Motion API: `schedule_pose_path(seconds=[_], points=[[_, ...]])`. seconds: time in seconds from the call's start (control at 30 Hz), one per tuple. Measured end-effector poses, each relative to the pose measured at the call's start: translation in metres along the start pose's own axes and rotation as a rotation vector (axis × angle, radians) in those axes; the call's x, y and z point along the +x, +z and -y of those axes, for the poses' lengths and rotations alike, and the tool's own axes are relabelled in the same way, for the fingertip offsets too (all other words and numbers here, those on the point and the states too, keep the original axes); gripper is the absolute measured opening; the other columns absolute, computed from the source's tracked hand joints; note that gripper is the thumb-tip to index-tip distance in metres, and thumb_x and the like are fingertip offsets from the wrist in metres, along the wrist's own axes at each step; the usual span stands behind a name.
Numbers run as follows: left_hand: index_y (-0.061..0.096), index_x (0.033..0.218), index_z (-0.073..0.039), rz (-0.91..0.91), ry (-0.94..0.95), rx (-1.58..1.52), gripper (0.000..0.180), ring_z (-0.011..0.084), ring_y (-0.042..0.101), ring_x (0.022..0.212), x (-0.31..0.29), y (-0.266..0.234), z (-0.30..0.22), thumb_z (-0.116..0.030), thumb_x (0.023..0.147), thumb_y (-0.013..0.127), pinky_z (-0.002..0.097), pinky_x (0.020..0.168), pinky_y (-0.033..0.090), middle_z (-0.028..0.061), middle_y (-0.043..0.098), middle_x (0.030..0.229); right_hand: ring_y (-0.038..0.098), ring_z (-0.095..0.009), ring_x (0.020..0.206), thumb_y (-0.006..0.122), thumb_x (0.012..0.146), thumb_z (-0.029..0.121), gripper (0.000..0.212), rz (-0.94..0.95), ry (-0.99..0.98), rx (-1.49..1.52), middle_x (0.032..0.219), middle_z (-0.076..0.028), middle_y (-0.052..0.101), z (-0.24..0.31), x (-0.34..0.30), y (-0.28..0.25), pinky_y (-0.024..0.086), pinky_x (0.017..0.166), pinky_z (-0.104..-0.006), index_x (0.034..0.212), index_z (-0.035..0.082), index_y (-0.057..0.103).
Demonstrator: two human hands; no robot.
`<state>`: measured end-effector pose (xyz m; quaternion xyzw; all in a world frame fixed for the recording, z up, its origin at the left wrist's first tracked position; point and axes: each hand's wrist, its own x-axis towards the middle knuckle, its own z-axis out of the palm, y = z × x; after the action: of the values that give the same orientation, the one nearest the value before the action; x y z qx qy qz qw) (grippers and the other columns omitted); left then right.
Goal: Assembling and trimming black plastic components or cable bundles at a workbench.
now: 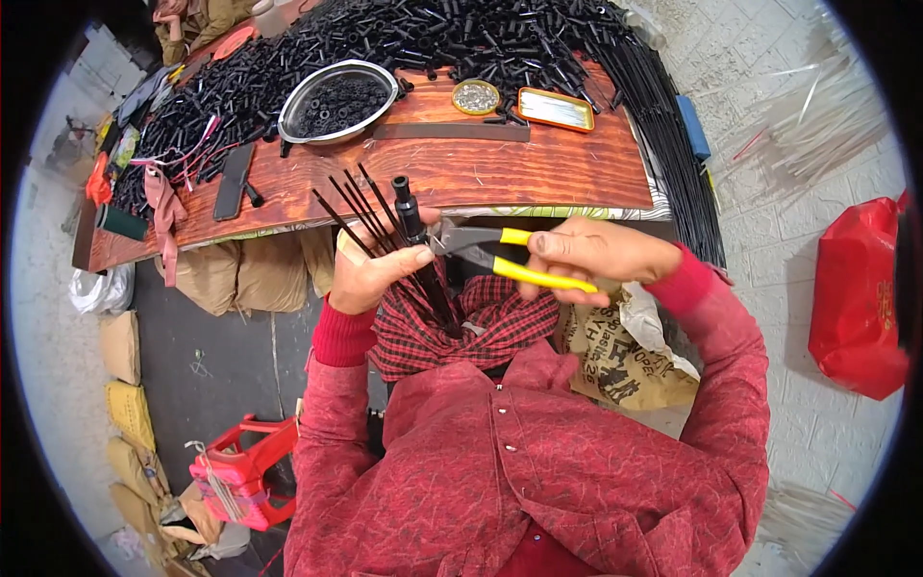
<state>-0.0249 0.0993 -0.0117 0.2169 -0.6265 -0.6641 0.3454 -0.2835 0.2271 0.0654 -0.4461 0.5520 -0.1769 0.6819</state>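
Note:
Several thin black rods (354,213) rise at a slant out of my left hand (367,276), which is closed around them over my lap. The same hand grips a short stepped black tube (409,213), held upright between thumb and fingers. My right hand (606,255) is wrapped around the yellow handles of a pair of pliers (546,279). The dark jaws point left and meet the lower end of the tube by my left thumb. Whether they bite on anything there is too small to tell.
On the wooden table (577,173) lies a big heap of black tubes (471,34). A steel bowl (286,120) of black rings, a round yellow dish (475,112), an orange tray of white sticks (556,110) and a phone (233,183) stand nearer. A red stool (252,466) is lower left, a red bag (859,298) right.

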Motion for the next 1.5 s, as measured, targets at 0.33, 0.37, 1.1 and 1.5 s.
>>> schedule_pose_path(seconds=[0.33, 0.37, 1.1, 1.5], points=[[0.067, 0.105, 0.003, -0.084, 0.040, -0.040, 0.032, 0.0134, 0.063, 0.087, 0.002, -0.004, 0.006, 0.001, 0.074, 0.076, 0.0282, 0.081, 0.051, 0.0066, 0.069, 0.096, 0.064, -0.016, 0.069, 0.080, 0.073, 0.034, 0.052, -0.466, -0.433, -0.784, 0.075, -0.007, 0.061, 0.005, 0.007, 0.003, 0.048, 0.058, -0.0294, 0.109, 0.002, 0.059], [0.067, 0.105, 0.003, -0.083, 0.037, -0.042, 0.032, 0.0134, 0.063, 0.087, 0.003, -0.004, 0.007, 0.001, 0.074, 0.076, 0.0282, 0.081, 0.051, 0.0066, 0.069, 0.096, 0.064, -0.016, 0.069, 0.080, 0.073, 0.034, 0.052, -0.466, -0.429, -0.782, 0.075, -0.007, 0.061, 0.005, 0.007, 0.008, 0.048, 0.058, -0.0294, 0.109, 0.002, 0.059], [0.066, 0.106, 0.005, 0.044, 0.035, -0.082, 0.039, 0.0161, 0.064, 0.089, 0.002, -0.003, 0.004, -0.009, 0.072, 0.077, 0.0304, 0.083, 0.050, 0.0088, 0.068, 0.097, 0.026, -0.001, 0.037, 0.029, 0.098, 0.063, 0.075, 0.122, 0.043, 0.402, 0.051, 0.002, 0.041, -0.024, 0.013, 0.014, 0.020, 0.032, -0.0186, 0.107, -0.004, 0.061], [0.065, 0.105, 0.004, 0.017, -0.004, -0.032, 0.042, 0.0175, 0.063, 0.090, 0.002, 0.002, 0.002, -0.013, 0.069, 0.079, 0.0306, 0.084, 0.049, 0.0093, 0.067, 0.099, 0.031, -0.001, 0.038, 0.054, 0.097, 0.045, 0.043, 0.016, -0.003, 0.169, 0.052, 0.005, 0.041, -0.013, 0.004, 0.013, 0.023, 0.033, -0.0190, 0.099, 0.002, 0.062]])
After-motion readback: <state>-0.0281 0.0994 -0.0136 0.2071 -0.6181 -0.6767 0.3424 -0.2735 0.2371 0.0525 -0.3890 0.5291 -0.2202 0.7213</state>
